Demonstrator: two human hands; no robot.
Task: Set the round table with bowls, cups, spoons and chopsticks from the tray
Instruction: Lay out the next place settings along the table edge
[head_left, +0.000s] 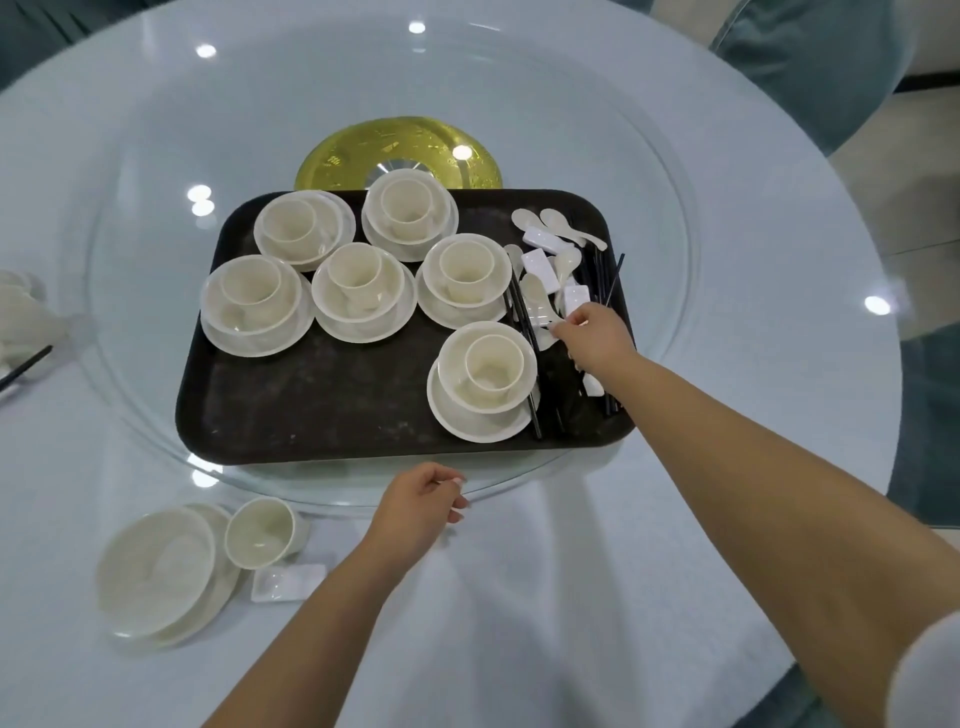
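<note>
right hand (592, 332) is out over the right end of the tray (311, 415), fingertips curled down into the jumble of spoons (563, 262) and chopsticks (597, 270) there. it looks pinched on something small and white at the near edge of that pile, but whether it truly has a grip i cannot tell. left hand (421, 501) hangs just near of the tray, over the rim of the glass turntable (130, 364), fingers loosely curled, holding nothing. the two hands are well apart.

here's what matters: the chopsticks lie with their long axis running near to far, along the tray's right edge, right under the reaching arm. right hand is plainly the nearer one. six stacked bowl-and-cup sets (483, 379) fill the rest of the tray to the left.

near-left on the table (571, 571) a place setting (161, 571) is laid: bowl, cup, white rest. no spoon or chopsticks visible beside it yet, so my guess is they're next.
</note>
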